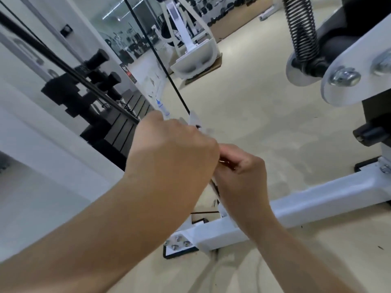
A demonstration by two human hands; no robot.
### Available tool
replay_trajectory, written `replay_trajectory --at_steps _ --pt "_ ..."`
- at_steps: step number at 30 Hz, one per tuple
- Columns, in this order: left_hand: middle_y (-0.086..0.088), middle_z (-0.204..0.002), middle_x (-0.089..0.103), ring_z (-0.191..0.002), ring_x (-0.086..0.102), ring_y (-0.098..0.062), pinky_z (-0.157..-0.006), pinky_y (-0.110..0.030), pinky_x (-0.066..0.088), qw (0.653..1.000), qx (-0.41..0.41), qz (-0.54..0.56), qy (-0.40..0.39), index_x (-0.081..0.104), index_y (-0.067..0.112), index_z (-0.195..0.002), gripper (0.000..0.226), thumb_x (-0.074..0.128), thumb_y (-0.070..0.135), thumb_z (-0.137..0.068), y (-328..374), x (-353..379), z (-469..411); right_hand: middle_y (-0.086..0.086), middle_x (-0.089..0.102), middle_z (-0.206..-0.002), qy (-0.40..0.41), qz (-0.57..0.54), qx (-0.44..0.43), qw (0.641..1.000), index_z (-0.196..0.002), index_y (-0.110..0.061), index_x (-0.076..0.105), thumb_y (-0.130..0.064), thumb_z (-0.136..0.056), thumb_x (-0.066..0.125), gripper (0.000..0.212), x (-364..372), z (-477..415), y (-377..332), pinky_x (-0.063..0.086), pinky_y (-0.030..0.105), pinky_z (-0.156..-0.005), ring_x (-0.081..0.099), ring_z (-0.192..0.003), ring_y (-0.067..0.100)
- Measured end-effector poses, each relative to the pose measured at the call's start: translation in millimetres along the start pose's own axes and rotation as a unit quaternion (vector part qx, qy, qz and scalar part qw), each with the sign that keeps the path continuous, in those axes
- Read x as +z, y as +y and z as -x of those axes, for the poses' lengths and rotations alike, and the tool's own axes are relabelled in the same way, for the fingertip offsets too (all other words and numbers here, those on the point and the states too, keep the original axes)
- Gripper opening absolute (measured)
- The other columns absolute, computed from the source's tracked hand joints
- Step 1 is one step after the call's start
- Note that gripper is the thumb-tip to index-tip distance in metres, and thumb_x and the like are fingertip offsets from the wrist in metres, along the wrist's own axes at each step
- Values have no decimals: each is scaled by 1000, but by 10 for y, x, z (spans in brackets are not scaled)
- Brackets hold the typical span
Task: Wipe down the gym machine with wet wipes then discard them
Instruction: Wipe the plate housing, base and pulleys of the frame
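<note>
Two bare hands are seen close together at the middle of the head view, the left hand (171, 149) closed around a white wet wipes packet (164, 108) with blue print, the right hand (241, 168) curled just beside it. A black cable (156, 53) runs diagonally behind them. The gym machine's white base frame (317, 201) is bolted low over the beige floor (254, 115), a coiled spring (300, 28) above right.

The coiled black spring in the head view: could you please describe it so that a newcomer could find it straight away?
Start from the white machine frame that crosses the floor on the right, and follow it up to the white bracket with big silver bolts. The coiled black spring comes down from the top edge just left of that bracket. It alone is ribbed and coiled; the black cable nearby is thin and smooth.
</note>
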State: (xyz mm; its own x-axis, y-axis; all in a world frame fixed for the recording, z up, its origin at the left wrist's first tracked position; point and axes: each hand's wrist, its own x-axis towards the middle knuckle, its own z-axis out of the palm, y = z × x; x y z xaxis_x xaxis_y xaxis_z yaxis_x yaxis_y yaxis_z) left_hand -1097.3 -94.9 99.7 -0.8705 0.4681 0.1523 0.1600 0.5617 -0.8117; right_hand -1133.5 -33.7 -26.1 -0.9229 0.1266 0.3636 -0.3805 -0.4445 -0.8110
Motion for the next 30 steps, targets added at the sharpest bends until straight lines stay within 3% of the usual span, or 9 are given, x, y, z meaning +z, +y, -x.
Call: replay_trajectory --at_steps 2,4,8,12,17,20,23,27,30 --pt "-9 -44 42 -44 43 -23 -59 -33 40 999 30 6 -14 53 11 -62 23 48 1 -82 -36 30 75 -2 66 -66 20 12 -6 1000 -78 -11 73 6 -84 64 20 43 -129 -30 46 16 -55 59 -58 3" --pt "-9 -51 50 -52 49 -25 -68 -35 41 997 54 -27 48 62 6 -75 34 31 -2 -84 35 78 130 -3 67 -76 29 52 -12 998 -82 -19 74 -2 -86 66 19 114 -334 -55 53 28 -69 63 -72 9" --pt "-4 -60 42 -58 43 -25 -82 -39 37 988 95 -15 124 53 12 -71 31 32 -3 -88 61 219 275 -7 71 -97 27 182 20 983 -100 -19 75 -10 -91 62 19 180 -704 71 52 30 -89 65 -91 7" --pt "-5 -69 48 -64 49 -26 -84 -38 34 984 90 3 152 66 5 -89 30 36 0 -91 66 338 340 -10 74 -89 12 95 48 994 -91 -26 76 -7 -89 66 21 85 -568 -14 56 32 -88 69 -87 6" --pt "-11 -86 60 -75 57 -27 -78 -38 40 976 112 13 186 64 5 -82 23 45 -6 -86 1 413 276 -4 72 -94 -26 156 2 987 -93 -19 77 -8 -89 63 18 79 -553 32 54 36 -87 68 -92 13" --pt "-9 -82 62 -80 61 -27 -79 -38 44 973 133 1 189 65 5 -79 23 47 -6 -89 -48 450 245 -12 72 -85 -7 207 50 977 -93 -16 78 -9 -89 65 15 -48 -706 216 50 19 -84 66 -85 0" --pt "-7 -85 67 -87 65 -26 -92 -38 44 964 150 -9 220 71 6 -86 21 52 -1 -93 -72 507 208 -12 73 -85 21 190 101 976 -92 -18 78 -9 -88 66 16 -193 -578 375 50 19 -81 67 -83 3" --pt "-5 -76 64 -80 65 -25 -103 -38 40 955 182 2 234 67 9 -76 21 55 0 -91 -48 591 131 1 71 -87 49 273 -44 960 -92 -11 76 -3 -86 60 19 -200 -64 545 45 11 -73 61 -78 6" --pt "-5 -74 63 -74 65 -24 -93 -38 42 953 191 -1 234 68 9 -74 18 59 0 -87 -41 640 125 1 69 -89 39 345 -23 938 -91 -11 75 -4 -85 57 20 -295 190 640 36 0 -73 59 -79 7"
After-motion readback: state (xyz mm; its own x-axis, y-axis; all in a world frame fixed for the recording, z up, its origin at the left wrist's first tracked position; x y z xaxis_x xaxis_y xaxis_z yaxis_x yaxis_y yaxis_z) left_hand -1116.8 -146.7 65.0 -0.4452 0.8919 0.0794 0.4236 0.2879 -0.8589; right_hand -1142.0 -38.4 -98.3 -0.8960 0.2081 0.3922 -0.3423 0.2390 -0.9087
